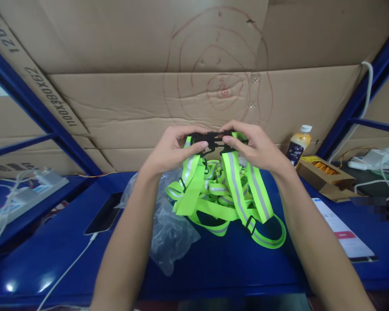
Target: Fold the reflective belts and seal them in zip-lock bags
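Both my hands are raised above the blue table, each closed on one half of a black plastic buckle (210, 140). My left hand (178, 144) pinches the left half between thumb and fingers. Its partner, my right hand (251, 144), grips the pronged right half. The prongs lie in line with the left half, with a gap showing between the bodies. Neon-green reflective straps (235, 181) with grey stripes hang from both halves. More strap lies in a tangled heap below, and a black slider (250, 223) sits on the right loop.
A crumpled clear plastic bag (171, 237) lies left of the straps, by a dark phone (104, 212) on a white cable. At right are a juice bottle (300, 144), an open cardboard box (327, 178) and a lit phone (345, 229). A power strip (29, 196) stands far left.
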A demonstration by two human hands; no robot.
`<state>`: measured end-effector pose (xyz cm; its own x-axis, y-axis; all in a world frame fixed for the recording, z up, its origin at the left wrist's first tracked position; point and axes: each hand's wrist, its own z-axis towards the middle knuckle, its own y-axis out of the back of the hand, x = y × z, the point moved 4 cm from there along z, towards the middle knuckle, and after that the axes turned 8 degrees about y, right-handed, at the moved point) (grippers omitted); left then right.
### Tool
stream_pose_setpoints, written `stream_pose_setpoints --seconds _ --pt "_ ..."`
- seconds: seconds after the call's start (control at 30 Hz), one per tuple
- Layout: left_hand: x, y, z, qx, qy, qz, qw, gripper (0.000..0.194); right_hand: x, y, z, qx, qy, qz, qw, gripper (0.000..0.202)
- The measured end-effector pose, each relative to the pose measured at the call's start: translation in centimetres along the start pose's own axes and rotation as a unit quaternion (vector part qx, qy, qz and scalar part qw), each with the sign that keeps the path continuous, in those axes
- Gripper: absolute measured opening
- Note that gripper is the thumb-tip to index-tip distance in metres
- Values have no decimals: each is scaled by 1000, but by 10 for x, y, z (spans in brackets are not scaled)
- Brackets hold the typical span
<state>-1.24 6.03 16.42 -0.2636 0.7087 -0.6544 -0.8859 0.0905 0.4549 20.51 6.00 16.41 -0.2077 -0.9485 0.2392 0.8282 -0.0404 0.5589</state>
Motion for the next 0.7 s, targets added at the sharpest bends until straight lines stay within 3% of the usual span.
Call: stream_pose_setpoints --seconds 0.17,0.33,0.47,0.6,0.7 --pt "0 -8 2 6 4 12 1000 39 -7 4 -3 -45 -56 94 993 46" --pt "5 -20 7 22 -13 -5 1000 39 -21 -8 -2 -86 -90 166 978 65" --pt "4 -22 8 41 -17 3 999 36 -23 -11 -2 -46 -84 154 983 60" --pt "7 -18 9 -6 1 7 1000 49 -17 -5 -4 24 -55 82 995 50" --pt "16 -17 12 -61 32 -14 998 66 -9 4 -4 -21 -13 -1 1000 36"
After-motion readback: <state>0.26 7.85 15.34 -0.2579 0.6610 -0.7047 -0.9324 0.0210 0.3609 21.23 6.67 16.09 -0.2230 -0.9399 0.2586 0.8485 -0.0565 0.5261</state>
